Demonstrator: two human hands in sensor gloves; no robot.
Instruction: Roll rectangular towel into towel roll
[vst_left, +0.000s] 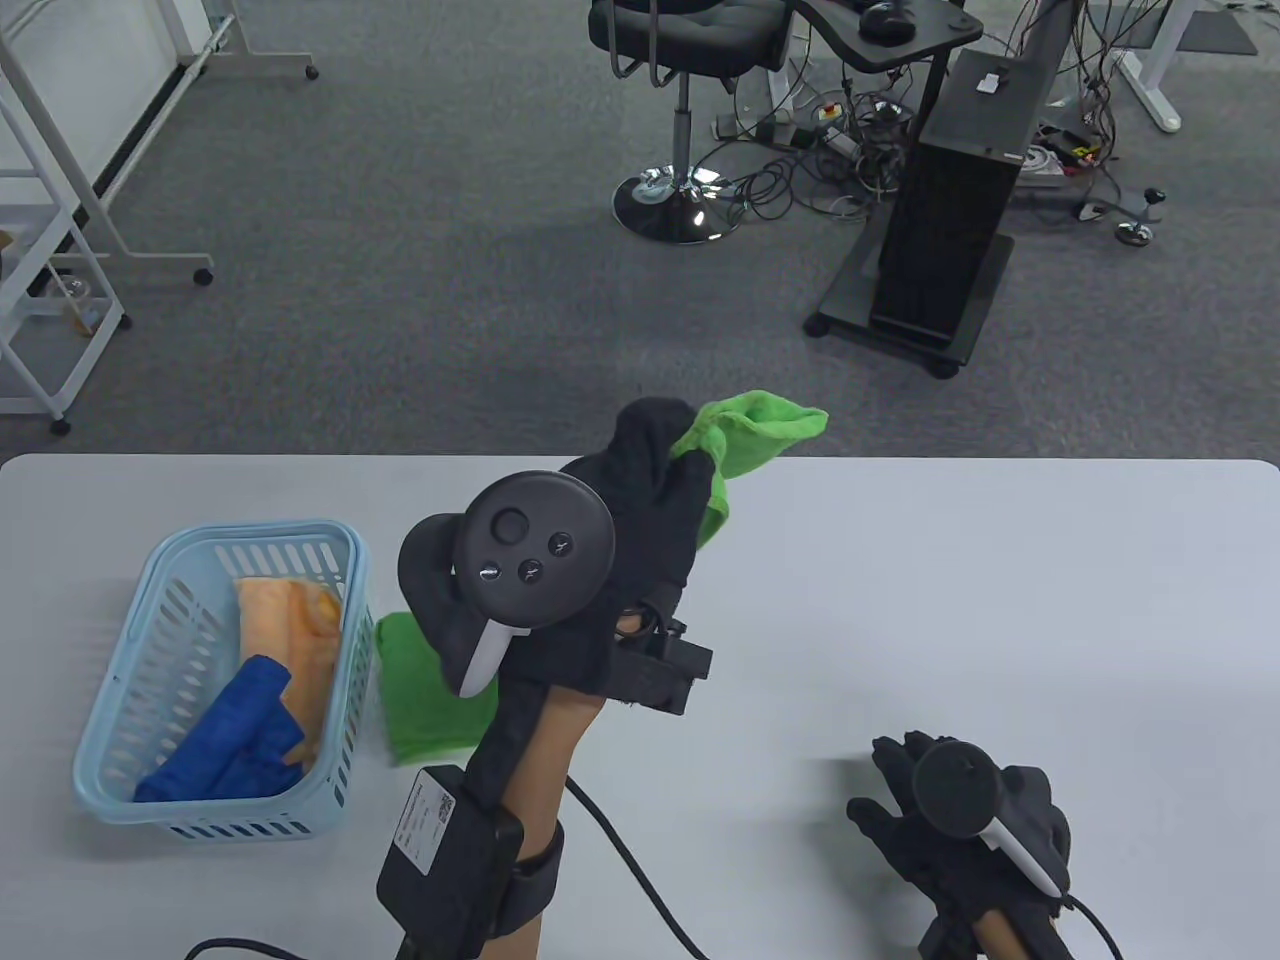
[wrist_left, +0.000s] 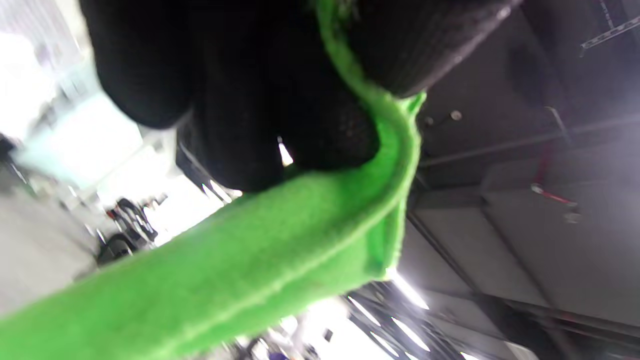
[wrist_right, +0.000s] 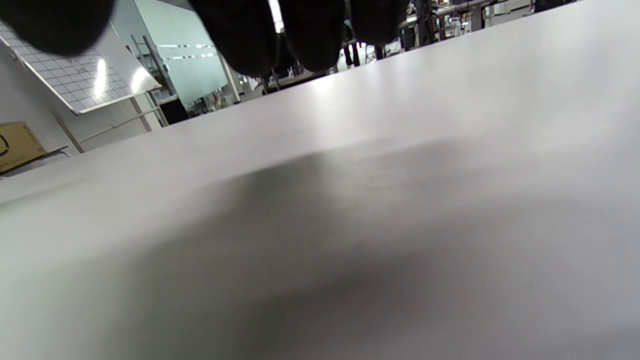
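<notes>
Table view: left hand (vst_left: 640, 500) raised above table (vst_left: 900, 600), fingers pinched on corner of green towel (vst_left: 760, 425); towel hung behind arm, lower end lay on table beside light-blue basket (vst_left: 120, 720); basket held orange cloth (vst_left: 290, 620) and blue cloth (vst_left: 235, 730); right hand (vst_left: 950, 810) low near table's near edge, fingers spread loose, holding nothing; left wrist view: towel hem (wrist_left: 280, 260) clamped under gloved fingers (wrist_left: 240, 125).

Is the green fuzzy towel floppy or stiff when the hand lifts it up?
Probably floppy: the green fuzzy towel droops from the left hand pinching one end, while its lower part trails toward the white table. It likely feels light and grippy, since its surface looks soft.
</notes>
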